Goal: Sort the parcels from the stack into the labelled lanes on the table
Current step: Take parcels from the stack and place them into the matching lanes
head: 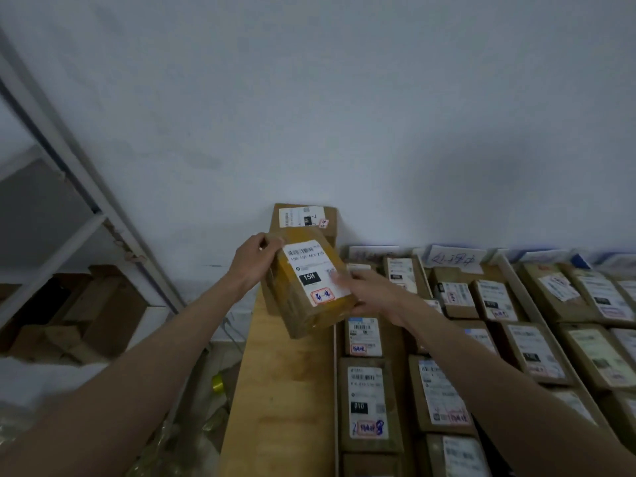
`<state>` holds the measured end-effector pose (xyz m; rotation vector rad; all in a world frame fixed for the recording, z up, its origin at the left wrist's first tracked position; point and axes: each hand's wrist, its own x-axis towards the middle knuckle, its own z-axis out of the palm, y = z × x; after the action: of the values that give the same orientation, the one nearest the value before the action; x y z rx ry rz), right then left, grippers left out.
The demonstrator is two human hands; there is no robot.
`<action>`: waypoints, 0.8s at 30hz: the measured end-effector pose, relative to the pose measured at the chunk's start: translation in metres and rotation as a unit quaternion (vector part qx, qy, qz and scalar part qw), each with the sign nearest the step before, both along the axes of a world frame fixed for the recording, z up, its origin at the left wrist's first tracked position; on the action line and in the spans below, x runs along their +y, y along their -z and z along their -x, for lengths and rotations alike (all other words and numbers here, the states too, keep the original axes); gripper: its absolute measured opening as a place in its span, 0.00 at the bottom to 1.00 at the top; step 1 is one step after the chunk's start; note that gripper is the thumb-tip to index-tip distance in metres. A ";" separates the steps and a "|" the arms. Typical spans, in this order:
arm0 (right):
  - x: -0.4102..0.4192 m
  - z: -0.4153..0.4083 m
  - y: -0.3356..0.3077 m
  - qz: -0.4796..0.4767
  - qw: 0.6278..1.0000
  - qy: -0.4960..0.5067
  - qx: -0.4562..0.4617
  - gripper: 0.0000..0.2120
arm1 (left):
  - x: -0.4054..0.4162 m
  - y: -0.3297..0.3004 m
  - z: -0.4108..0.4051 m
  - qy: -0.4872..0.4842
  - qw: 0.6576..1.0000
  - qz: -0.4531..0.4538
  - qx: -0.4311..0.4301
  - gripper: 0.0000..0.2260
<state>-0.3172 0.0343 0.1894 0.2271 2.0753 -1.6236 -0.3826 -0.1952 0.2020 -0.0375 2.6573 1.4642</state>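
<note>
We hold one brown parcel (307,286) in both hands above the desk's (285,383) far left end. Our left hand (254,259) grips its far left corner with curled fingers; our right hand (370,292) lies along its right side, blurred, so we cannot tell how far its fingers close. The label reads 15H. Behind it one more parcel (304,218) leans at the wall. To the right, lanes of labelled parcels (370,401) fill the desk; we count at least twelve, some cut off. One handwritten lane sign (456,259) stands at the far edge.
</note>
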 end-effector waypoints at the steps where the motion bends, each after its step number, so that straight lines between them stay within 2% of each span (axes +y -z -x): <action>1: -0.002 -0.012 0.005 -0.012 1.000 -0.013 -0.005 0.22 | 0.000 0.003 -0.011 0.007 1.000 0.009 -0.009 0.15; 6: -0.005 -0.061 0.011 -0.055 0.998 0.032 0.003 0.24 | -0.003 0.009 -0.061 0.033 0.998 0.046 -0.035 0.24; 10: 0.001 -0.096 0.003 -0.108 0.988 0.101 0.036 0.22 | -0.004 0.008 -0.100 0.051 0.988 0.137 0.040 0.24; 13: 0.011 -0.125 0.000 -0.141 0.979 0.135 0.061 0.22 | -0.005 0.010 -0.136 0.078 0.963 0.239 0.099 0.25; 16: 0.020 -0.160 -0.004 -0.159 0.971 0.159 0.081 0.21 | 0.001 0.010 -0.179 0.115 0.915 0.352 0.162 0.26; 24: 0.050 -0.276 -0.005 -0.184 0.949 0.240 0.085 0.18 | 0.034 0.011 -0.299 0.152 0.861 0.440 0.205 0.32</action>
<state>-0.0413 0.0843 0.1940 0.7995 2.5977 -1.5306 -0.0835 -0.1609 0.1909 0.6476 3.2067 0.0806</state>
